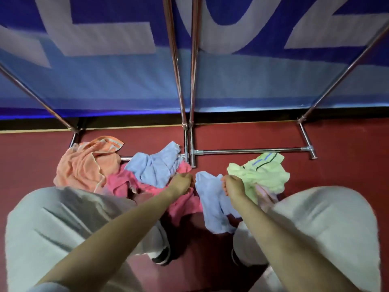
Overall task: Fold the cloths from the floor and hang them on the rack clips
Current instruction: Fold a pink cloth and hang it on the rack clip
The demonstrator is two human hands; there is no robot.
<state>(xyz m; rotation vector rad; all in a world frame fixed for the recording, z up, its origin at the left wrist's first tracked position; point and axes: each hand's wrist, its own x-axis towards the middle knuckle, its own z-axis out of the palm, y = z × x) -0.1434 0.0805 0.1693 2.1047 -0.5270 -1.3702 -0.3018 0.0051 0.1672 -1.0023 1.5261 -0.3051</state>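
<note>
- Both hands pinch one light blue cloth (212, 204) by its upper edge: left hand (182, 183) with its grip curled on the left corner, right hand (234, 185) with its grip curled on the right corner; the cloth hangs down between the knees.
- Knees in pale grey trousers (63, 224), spread to either side; dark shoes (162, 255) show below them on the red floor (336, 165).
- Pink cloth (179, 204), crumpled on the floor under the left wrist, touching the held cloth.
- Second light blue cloth (154, 165), crumpled, lying on the pink one just beyond the left hand.
- Orange cloth (88, 163), heaped at far left, touching the pink one and lying over the rack's base bar.
- Pale green cloth (263, 172) with dark stripes, crumpled just beyond the right hand.
- Metal rack (248, 151): base bars on the floor beyond the cloths, uprights rising at the middle and slanting at both sides.
- Blue banner (105, 85) with large white letters behind the rack.
</note>
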